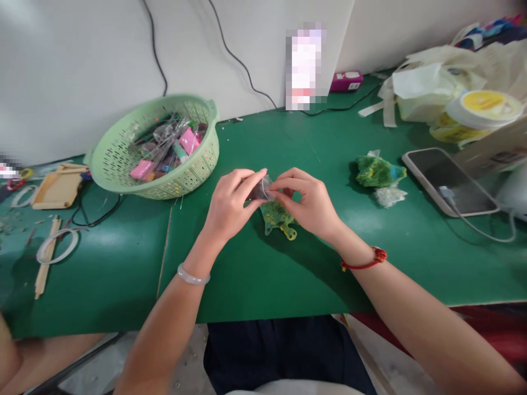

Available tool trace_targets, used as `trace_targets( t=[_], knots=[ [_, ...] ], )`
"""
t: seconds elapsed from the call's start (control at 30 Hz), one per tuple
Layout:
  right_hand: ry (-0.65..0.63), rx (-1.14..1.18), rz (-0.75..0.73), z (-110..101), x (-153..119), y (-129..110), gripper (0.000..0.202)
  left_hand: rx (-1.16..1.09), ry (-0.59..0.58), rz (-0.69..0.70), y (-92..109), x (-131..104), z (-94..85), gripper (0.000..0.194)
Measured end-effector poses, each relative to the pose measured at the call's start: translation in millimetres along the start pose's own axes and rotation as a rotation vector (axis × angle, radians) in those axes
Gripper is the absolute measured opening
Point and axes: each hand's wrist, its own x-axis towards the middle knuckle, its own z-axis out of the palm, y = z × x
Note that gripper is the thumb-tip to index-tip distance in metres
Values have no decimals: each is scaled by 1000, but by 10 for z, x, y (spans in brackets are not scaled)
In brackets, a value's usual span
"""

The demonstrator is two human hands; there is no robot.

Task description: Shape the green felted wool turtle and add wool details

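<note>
Between my two hands is a small clear plastic bag (260, 190) with something dark in it. My left hand (233, 203) pinches its left side, thumb below and fingers above. At its right edge my right hand (307, 198) pinches the plastic between thumb and fingertips. Just under the hands, a flat green and yellow piece (280, 222) with small looped tabs lies on the table, partly hidden by my fingers. What the dark content is I cannot make out.
A pale green basket (154, 189) of small packets stands at the back left. To the right lie a green-yellow lump (379, 171), crumpled clear plastic (390, 196) and a phone (461, 184) with a cable. Wooden sticks (47, 263) and a white ring (57, 247) lie at left.
</note>
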Motion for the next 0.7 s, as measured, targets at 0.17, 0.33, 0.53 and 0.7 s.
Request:
trace_targets(
  t=[0.17,0.33,0.53,0.7],
  knots=[
    [34,76,78,-14,18,-22,7,-9,8,38,-17,1,-21,49],
    [94,245,232,-41,50,-87,9,20,-10,-53,-183,-19,-22,56],
    [149,515,405,-64,67,-96,18,-11,-68,-263,-439,-57,3,63],
    [105,663,508,-86,68,-123,27,-4,-175,-364,-443,-60,4,63]
  ],
)
